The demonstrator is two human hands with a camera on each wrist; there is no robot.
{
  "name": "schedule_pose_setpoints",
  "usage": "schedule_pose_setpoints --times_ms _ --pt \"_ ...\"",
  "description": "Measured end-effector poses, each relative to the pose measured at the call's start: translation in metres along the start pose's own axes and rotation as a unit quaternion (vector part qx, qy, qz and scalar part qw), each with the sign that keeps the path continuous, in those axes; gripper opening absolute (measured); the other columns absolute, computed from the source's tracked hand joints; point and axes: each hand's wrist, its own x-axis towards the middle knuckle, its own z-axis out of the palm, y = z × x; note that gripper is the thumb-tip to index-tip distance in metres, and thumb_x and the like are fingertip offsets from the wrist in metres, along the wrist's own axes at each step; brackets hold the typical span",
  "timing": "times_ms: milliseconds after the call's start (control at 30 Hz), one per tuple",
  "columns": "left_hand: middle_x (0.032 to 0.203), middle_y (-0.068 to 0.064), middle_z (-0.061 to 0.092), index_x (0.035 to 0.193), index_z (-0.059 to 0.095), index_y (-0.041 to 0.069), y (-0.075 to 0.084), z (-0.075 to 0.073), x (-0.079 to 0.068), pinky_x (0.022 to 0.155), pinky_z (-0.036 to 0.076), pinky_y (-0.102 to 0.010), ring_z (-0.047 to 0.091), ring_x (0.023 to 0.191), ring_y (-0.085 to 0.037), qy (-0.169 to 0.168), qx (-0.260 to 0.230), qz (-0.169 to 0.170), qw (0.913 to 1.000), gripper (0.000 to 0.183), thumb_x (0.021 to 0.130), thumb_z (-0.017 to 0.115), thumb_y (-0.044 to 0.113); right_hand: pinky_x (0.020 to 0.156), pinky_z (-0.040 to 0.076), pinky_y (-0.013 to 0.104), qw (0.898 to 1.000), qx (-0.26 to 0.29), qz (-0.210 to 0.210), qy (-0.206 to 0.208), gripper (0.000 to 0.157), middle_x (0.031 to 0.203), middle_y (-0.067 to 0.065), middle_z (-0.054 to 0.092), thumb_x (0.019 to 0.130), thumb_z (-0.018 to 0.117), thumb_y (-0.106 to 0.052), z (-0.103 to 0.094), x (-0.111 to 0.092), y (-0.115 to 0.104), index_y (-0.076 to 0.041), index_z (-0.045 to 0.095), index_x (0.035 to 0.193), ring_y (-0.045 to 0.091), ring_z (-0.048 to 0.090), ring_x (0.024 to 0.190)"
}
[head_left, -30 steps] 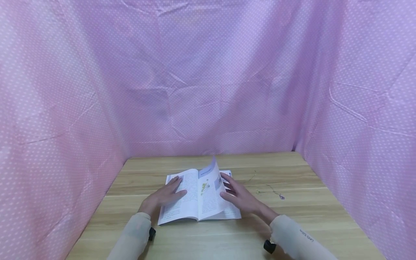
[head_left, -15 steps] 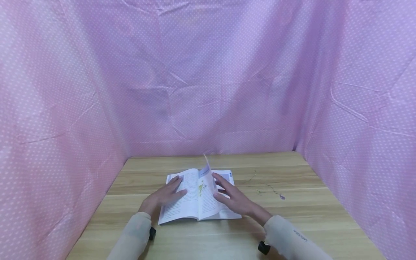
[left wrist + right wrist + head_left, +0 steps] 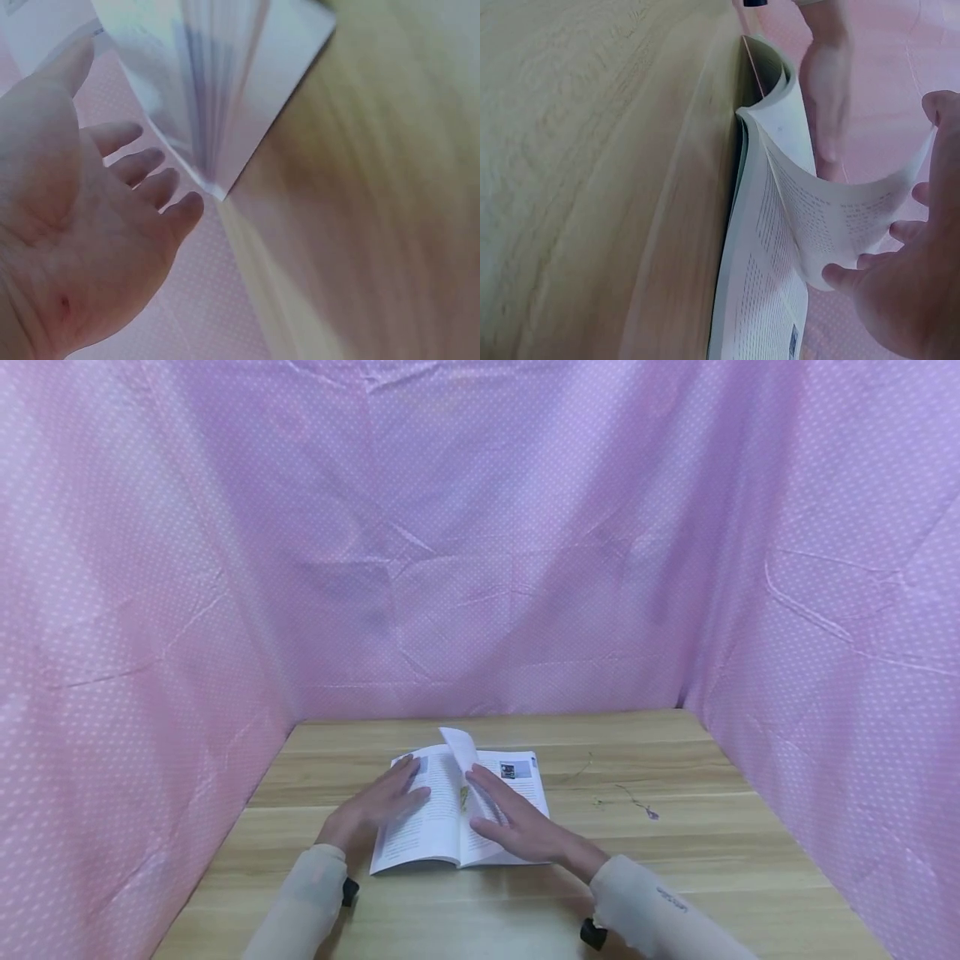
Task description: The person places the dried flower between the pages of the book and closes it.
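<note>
An open book (image 3: 408, 841) with printed text lies on the table, one page (image 3: 460, 745) standing up and bending over to the left. My left hand (image 3: 372, 804) rests on the left-hand page with extended fingers; the left wrist view shows its palm (image 3: 82, 210) beside the page edges. Against the raised page, the fingers of my right hand (image 3: 517, 822) press with thumb spread apart. Seen from the right wrist, that page (image 3: 847, 214) curves between the right thumb and fingers (image 3: 907, 277), which are not pinched together. The right-hand page below carries a small picture (image 3: 507, 771).
A wooden table (image 3: 675, 877) bears the book. To its right lies a thin dried sprig (image 3: 651, 814), with fainter stems near it. Pink dotted cloth (image 3: 480, 568) hangs behind and on both sides.
My right hand has moved left, swinging the raised page over toward the left and uncovering more of the page beneath. The left hand has stayed nearly in place.
</note>
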Motion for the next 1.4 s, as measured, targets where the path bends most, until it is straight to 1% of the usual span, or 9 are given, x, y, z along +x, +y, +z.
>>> schedule_pose_setpoints --times_ms 133,300,467,600,867,1000,1133,1267,1400 --pt "0.189 -0.025 0.018 0.181 0.017 0.006 0.004 -0.007 0.002 0.143 0.017 -0.07 0.018 0.176 -0.05 0.04 -0.01 0.03 0.9987 0.086 0.119 0.05 0.054 0.142 0.02 0.07 1.0 -0.014 -0.007 -0.001 0.076 0.192 0.007 0.017 0.117 0.056 -0.045 0.003 0.002 -0.003 -0.019 0.026 0.182 0.038 0.019 0.178" --pt "0.187 -0.026 0.025 0.181 0.022 0.008 0.01 -0.014 0.001 0.142 0.021 -0.071 0.025 0.174 -0.051 0.082 -0.015 0.049 0.9953 0.08 0.12 0.05 0.052 0.142 0.019 0.071 1.0 -0.016 -0.007 -0.002 0.075 0.192 0.008 0.018 0.117 0.055 -0.046 0.006 0.005 -0.005 -0.019 0.027 0.181 0.039 0.017 0.179" --pt "0.188 -0.024 0.023 0.181 0.024 0.011 0.012 -0.017 -0.001 0.141 0.021 -0.073 0.025 0.174 -0.051 0.088 -0.018 0.044 0.995 0.08 0.119 0.049 0.057 0.143 0.016 0.071 1.0 -0.016 -0.004 -0.015 0.073 0.193 0.006 0.016 0.118 0.053 -0.049 0.009 0.007 -0.006 -0.02 0.03 0.18 0.042 0.012 0.179" --pt "0.189 -0.023 0.021 0.181 0.025 0.012 0.012 -0.018 -0.004 0.141 0.021 -0.074 0.023 0.174 -0.051 0.091 -0.012 0.046 0.9947 0.078 0.12 0.048 0.054 0.143 0.016 0.071 0.999 -0.027 -0.006 -0.027 0.071 0.193 0.006 0.016 0.118 0.05 -0.051 0.013 0.009 -0.006 -0.019 0.033 0.179 0.044 0.01 0.179" --pt "0.188 -0.023 0.024 0.181 0.025 0.012 0.014 -0.023 -0.006 0.139 0.023 -0.075 0.026 0.173 -0.051 0.106 -0.012 0.065 0.9921 0.078 0.119 0.051 0.052 0.143 0.018 0.071 0.998 -0.048 -0.009 -0.04 0.067 0.192 0.005 0.018 0.117 0.051 -0.054 0.021 0.011 -0.005 -0.023 0.042 0.176 0.043 0.009 0.179" --pt "0.188 -0.022 0.024 0.181 0.025 0.014 0.014 -0.023 -0.007 0.138 0.024 -0.077 0.026 0.173 -0.051 0.101 -0.011 0.072 0.9923 0.078 0.119 0.052 0.052 0.142 0.02 0.071 0.997 -0.055 0.002 -0.056 0.068 0.193 0.001 0.016 0.117 0.05 -0.059 0.026 0.011 -0.003 -0.028 0.041 0.177 0.041 0.01 0.18" --pt "0.189 -0.024 0.021 0.181 0.026 0.012 0.012 -0.021 -0.006 0.139 0.02 -0.077 0.02 0.175 -0.052 0.087 0.001 0.067 0.994 0.078 0.119 0.052 0.052 0.142 0.024 0.068 0.994 -0.076 0.02 -0.076 0.069 0.193 -0.004 0.015 0.116 0.046 -0.066 0.03 0.01 -0.001 -0.035 0.038 0.177 0.036 0.016 0.18" --pt "0.188 -0.026 0.02 0.179 0.029 0.008 0.009 -0.015 -0.005 0.141 0.016 -0.075 0.014 0.176 -0.053 0.064 0.003 0.062 0.996 0.079 0.118 0.054 0.051 0.142 0.027 0.066 0.99 -0.107 0.024 -0.086 0.07 0.193 -0.002 0.018 0.116 0.044 -0.067 0.032 0.008 0.003 -0.034 0.037 0.177 0.037 0.021 0.178" --pt "0.188 -0.026 0.018 0.178 0.03 0.006 0.006 -0.007 -0.004 0.142 0.013 -0.073 0.011 0.177 -0.052 0.027 0.007 0.065 0.9975 0.08 0.118 0.055 0.05 0.142 0.026 0.066 0.987 -0.133 0.016 -0.089 0.069 0.191 0.002 0.023 0.117 0.044 -0.065 0.034 0.006 0.006 -0.031 0.04 0.177 0.04 0.023 0.177"
